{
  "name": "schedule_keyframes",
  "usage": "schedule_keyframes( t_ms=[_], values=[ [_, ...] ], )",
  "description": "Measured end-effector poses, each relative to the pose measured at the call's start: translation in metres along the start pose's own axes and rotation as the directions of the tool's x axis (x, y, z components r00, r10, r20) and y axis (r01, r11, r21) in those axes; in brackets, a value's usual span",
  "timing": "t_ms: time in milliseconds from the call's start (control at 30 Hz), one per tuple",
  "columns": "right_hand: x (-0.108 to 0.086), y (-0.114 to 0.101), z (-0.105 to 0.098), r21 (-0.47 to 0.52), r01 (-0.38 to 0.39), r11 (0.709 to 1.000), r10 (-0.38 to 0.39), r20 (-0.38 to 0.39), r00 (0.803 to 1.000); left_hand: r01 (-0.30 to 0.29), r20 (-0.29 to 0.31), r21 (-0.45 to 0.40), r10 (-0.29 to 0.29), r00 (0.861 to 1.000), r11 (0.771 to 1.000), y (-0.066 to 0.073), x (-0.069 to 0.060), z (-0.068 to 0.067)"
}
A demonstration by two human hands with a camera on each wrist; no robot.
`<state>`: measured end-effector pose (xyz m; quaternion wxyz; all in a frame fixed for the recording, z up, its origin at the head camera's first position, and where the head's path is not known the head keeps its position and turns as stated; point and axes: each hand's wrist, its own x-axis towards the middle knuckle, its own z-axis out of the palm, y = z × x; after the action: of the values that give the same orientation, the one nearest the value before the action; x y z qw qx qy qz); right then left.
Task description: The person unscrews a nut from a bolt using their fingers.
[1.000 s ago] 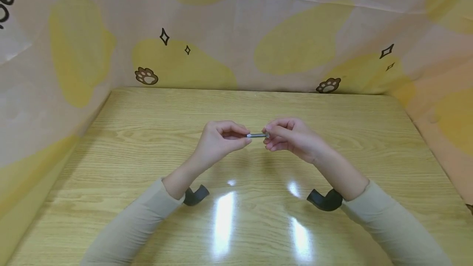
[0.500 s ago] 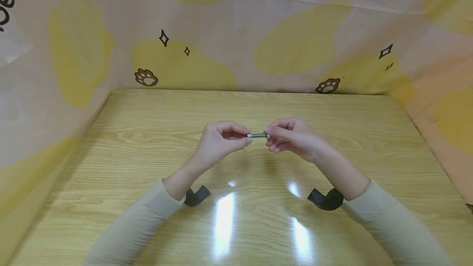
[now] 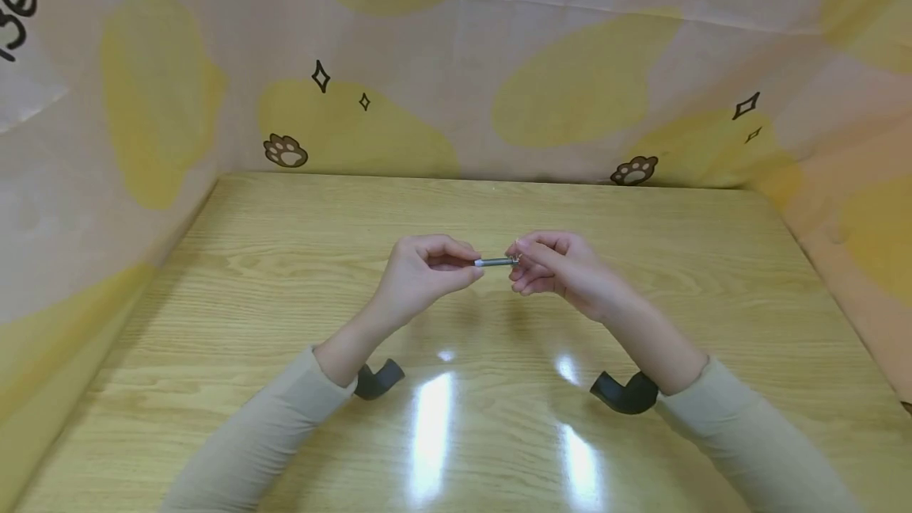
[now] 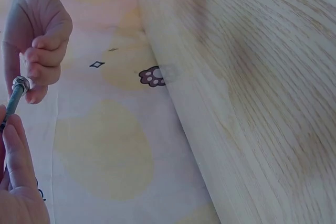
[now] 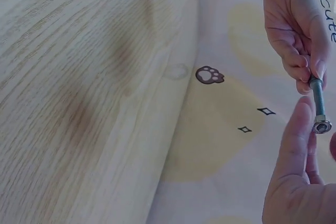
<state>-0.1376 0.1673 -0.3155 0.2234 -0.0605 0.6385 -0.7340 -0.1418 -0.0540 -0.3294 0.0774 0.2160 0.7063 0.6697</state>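
Note:
A small metal bolt (image 3: 495, 262) is held level above the wooden table, between my two hands. My left hand (image 3: 420, 271) pinches its left end between thumb and fingertips, which partly hide that end. On the other end sits a shiny nut (image 5: 322, 126), with the threaded shank (image 5: 318, 98) showing between it and the left fingers. My right hand (image 3: 566, 267) has its thumb and curled fingers around the nut. In the left wrist view the nut's ringed face lies close against the right fingertips; the exact contact is partly hidden.
A wood-grain table (image 3: 285, 307) stretches under both hands, with bright light reflections near its front. A printed cloth (image 3: 470, 62) with yellow patches and paw prints stands behind and at both sides. Black curved mounts (image 3: 627, 393) hang at the wrists.
My right fingers shift slightly around the nut, moving a little right and then back left. My left hand and the bolt stay almost in place. The head view tilts slightly.

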Motion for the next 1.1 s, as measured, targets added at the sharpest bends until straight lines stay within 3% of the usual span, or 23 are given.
schedule_keyframes(
  t_ms=[133,433,667,933,1100],
  values=[
    [0.0015,-0.0005,0.0015,0.032,0.001,0.999,0.0,-0.009,1.0,0.004,0.0,0.001,-0.004,1.0,1.0,0.0,0.0002,-0.0005],
    [0.0013,0.0003,-0.0037,-0.012,0.078,0.997,-0.077,0.023,0.997,0.0,0.011,-0.001,0.0,1.0,1.0,-0.0014,0.0009,-0.0034],
    [0.0027,0.0006,-0.0002,0.015,0.0,1.0,0.0,0.026,1.0,-0.007,0.008,-0.005,0.007,1.0,1.0,-0.002,0.0,-0.004],
    [0.0002,0.0017,-0.0013,0.008,0.066,0.998,-0.066,0.034,0.997,0.003,0.004,-0.008,-0.003,1.0,1.0,-0.003,-0.0008,-0.0034],
    [0.0007,0.0007,-0.0002,0.018,0.012,1.0,-0.012,0.01,1.0,0.004,0.005,-0.002,-0.004,1.0,1.0,-0.0033,-0.0007,-0.0031]
  ],
)
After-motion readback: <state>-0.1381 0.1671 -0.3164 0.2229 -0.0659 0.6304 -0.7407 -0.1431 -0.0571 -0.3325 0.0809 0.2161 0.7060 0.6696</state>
